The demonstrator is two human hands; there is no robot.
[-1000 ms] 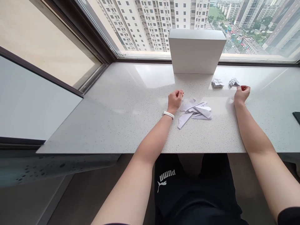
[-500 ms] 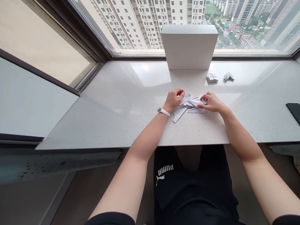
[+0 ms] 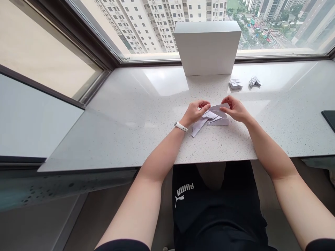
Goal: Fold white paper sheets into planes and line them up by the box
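A white folded paper piece [image 3: 217, 107] is raised between my two hands. My left hand [image 3: 198, 110], with a white band on its wrist, pinches the left end of it. Thumb and fingers of my right hand [image 3: 232, 107] are closed on its right end. Just below lies a loose pile of folded white paper strips [image 3: 200, 126] on the speckled white counter [image 3: 146, 132]. The paper's far left end is covered by my left fingers.
Behind my hands a large white box [image 3: 208, 52] stands against the window. Two small folded-paper bundles, a flat stack [image 3: 236, 83] and a bent one [image 3: 254, 81], lie at the back right. A dark phone [image 3: 329, 119] rests at the right edge.
One folded paper piece has been lifted from the pile and now stretches between both hands. My right hand has moved slightly up, and my left hand has shifted toward the paper.
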